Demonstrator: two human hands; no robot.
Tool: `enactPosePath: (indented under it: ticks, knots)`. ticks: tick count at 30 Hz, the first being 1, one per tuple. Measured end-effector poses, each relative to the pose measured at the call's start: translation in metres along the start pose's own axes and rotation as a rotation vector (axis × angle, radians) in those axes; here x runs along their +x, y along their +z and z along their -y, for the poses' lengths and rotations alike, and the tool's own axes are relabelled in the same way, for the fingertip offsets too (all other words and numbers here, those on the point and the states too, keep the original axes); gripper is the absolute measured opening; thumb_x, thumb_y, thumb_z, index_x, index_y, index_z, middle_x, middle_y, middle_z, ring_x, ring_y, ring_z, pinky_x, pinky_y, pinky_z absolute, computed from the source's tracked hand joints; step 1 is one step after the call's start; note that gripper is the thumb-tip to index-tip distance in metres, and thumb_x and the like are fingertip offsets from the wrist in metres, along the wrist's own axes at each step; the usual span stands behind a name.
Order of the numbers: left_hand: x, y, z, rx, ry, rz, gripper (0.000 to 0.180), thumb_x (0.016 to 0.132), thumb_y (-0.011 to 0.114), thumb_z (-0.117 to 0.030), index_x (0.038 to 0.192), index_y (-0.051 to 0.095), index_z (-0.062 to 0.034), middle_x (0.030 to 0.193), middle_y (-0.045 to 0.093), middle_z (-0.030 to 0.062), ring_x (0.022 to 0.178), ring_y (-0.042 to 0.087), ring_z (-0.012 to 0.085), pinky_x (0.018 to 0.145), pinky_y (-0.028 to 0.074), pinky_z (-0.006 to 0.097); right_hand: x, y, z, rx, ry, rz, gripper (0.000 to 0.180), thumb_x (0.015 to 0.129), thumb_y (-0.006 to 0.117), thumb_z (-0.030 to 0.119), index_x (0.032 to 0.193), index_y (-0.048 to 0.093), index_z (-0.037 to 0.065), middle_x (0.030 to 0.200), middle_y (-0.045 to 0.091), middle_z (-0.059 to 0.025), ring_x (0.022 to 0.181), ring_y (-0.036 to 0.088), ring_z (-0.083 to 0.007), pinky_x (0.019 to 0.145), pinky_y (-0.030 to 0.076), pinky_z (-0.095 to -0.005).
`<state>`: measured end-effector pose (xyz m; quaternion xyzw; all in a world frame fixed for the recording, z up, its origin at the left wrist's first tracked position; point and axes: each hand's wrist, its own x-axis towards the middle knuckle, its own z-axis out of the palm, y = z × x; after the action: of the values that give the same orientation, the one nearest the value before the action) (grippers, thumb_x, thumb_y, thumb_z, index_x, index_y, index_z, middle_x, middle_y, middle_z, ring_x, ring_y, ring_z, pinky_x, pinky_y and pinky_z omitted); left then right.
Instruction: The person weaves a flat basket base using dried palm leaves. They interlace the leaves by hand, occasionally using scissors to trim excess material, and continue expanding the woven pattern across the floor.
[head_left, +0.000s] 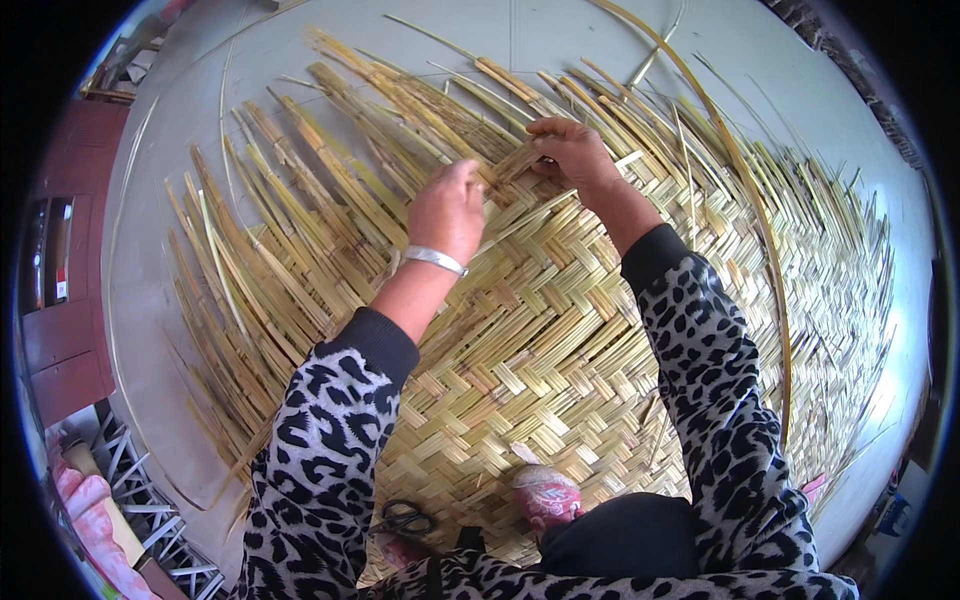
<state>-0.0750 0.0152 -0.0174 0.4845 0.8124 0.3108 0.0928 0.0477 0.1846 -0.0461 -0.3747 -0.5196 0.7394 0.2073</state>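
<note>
The woven mat [560, 330] is spread on the floor [560, 40]. A strip [514, 166] along its unwoven edge is pinched by the right hand [582, 158]; whether the left hand [446, 216], held nearby, is gripping cannot be told. In a dark red panel [75, 335], indistinct contents are seen.

Grey sleeves [322, 450] are flashing black leopard spots, a bracelet [435, 260] is gleaming silver, a woven mat [545, 345] is displaying pale yellow-green zigzags, and a shoe [547, 497] is showing whitish motifs on pink.
</note>
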Motion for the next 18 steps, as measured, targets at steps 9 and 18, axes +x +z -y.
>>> enactPosePath:
  ticks: [9, 18]
  knots:
    - [0.066, 0.031, -0.037, 0.036, -0.25, 0.342, 0.04, 0.08, 0.07, -0.038, 0.102, 0.07, -0.0051, 0.092, 0.07, 0.0166, 0.084, 0.066, 0.0327, 0.078, 0.051, 0.04, -0.005, -0.025, 0.03, 0.001, -0.052, 0.124, 0.03, 0.096, 0.055, 0.024, 0.117, 0.062, 0.004, 0.101, 0.066, -0.007, 0.087, 0.062, -0.0137, 0.08, 0.053, -0.0275]
    - [0.063, 0.014, -0.058, 0.144, -0.274, 0.253, 0.036, 0.08, 0.069, -0.04, 0.085, 0.071, -0.0045, 0.084, 0.068, 0.0185, 0.082, 0.065, 0.0371, 0.073, 0.051, 0.043, 0.091, -0.009, 0.049, -0.969, -0.091, 0.015, 0.065, 0.092, 0.048, 0.059, 0.116, 0.066, 0.001, 0.112, 0.066, -0.0168, 0.104, 0.06, -0.0258, 0.093, 0.044, -0.0385]
